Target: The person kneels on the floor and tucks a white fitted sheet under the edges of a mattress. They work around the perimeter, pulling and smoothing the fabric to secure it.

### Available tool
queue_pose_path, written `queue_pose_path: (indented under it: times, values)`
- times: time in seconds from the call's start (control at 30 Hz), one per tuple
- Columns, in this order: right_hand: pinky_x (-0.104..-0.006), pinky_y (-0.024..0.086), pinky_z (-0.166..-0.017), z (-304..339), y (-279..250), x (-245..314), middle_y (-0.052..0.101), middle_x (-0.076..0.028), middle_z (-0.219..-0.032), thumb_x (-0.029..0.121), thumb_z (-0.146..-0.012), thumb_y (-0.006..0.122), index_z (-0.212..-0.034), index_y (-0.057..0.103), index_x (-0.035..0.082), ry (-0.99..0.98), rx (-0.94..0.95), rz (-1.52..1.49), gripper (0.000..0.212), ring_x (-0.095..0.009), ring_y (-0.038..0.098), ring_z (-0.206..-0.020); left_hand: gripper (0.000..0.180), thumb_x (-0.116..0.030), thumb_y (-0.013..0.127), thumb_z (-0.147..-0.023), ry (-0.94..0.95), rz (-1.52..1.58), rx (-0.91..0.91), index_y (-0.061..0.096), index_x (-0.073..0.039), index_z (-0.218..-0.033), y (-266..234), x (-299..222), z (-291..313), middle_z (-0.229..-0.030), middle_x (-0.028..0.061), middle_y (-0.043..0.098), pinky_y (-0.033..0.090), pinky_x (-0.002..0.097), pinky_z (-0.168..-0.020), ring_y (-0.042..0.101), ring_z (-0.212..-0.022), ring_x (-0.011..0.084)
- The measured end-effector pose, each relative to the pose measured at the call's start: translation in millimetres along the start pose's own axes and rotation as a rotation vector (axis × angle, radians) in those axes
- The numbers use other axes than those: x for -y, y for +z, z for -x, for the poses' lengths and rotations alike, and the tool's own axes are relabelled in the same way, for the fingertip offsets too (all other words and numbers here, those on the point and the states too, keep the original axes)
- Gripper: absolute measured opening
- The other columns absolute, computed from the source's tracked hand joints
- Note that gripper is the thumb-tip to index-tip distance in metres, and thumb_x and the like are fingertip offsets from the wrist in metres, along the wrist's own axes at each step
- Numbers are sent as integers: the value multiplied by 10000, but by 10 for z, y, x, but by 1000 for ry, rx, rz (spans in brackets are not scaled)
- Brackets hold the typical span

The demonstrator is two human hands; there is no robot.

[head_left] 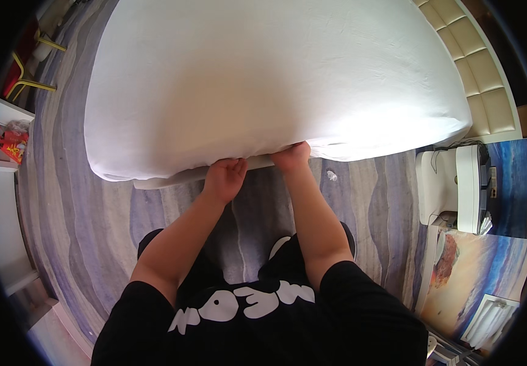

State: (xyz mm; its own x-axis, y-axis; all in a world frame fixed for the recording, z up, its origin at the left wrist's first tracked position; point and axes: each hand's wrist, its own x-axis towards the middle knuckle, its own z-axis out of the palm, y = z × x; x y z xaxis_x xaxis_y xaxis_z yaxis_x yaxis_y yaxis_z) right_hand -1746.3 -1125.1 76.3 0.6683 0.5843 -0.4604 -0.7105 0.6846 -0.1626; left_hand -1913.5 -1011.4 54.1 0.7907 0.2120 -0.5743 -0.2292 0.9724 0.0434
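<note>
A white fitted sheet [263,79] covers a mattress whose long near side faces me. My left hand [227,178] is at the lower edge of that side, fingers curled in against the sheet's hem. To its right, my right hand [292,158] grips the same edge, its fingertips partly hidden under the fabric. Between and left of the hands, a strip of the pale bed base [178,178] shows beneath the sheet. The cloth looks slightly gathered near my right hand and smooth across the top.
A tufted beige headboard [483,85] stands at the right end. Beside it is a white nightstand [468,189] with cables. A small crumpled white scrap [332,175] lies on the striped carpet [391,201]. Far left are a yellow-legged chair [35,84] and a red bag [13,146].
</note>
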Motion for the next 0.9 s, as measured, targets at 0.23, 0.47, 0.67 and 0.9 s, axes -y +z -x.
queue_pose_path:
  times: [0.23,0.47,0.67,0.9]
  values:
    - [-500,334,-1094,189,17,-60,469,-129,-1380,301,-981,349,-1350,441,35,-208,-409,277,464,-302,441,-1278,288,102,477,-793,62,-64,69,576,-47,-1019,-228,-46,-356,-1034,68,610,444,375,-1015,578,-1004,219]
    - [-468,301,-1108,91,-37,66,470,-107,-1378,340,-933,313,-1307,476,48,-189,-272,-72,502,-284,419,-1286,234,100,497,-781,-50,-73,216,563,-58,-940,-398,-171,-461,-968,39,616,439,373,-1005,586,-996,194]
    - [-470,311,-1095,16,6,-11,480,-79,-1381,391,-929,298,-1320,478,63,-277,-222,39,541,-284,425,-1283,186,-156,526,-916,-300,-606,-102,573,-51,-1062,-67,-326,-116,-1107,90,643,457,377,-956,604,-1084,239]
    - [-475,358,-1055,-23,-139,102,512,-85,-1349,337,-947,361,-1273,516,77,-338,-327,287,444,-277,470,-1239,353,-345,498,-951,-303,-934,-7,571,-84,-1177,133,-97,169,-1142,88,663,486,343,-842,636,-1001,218]
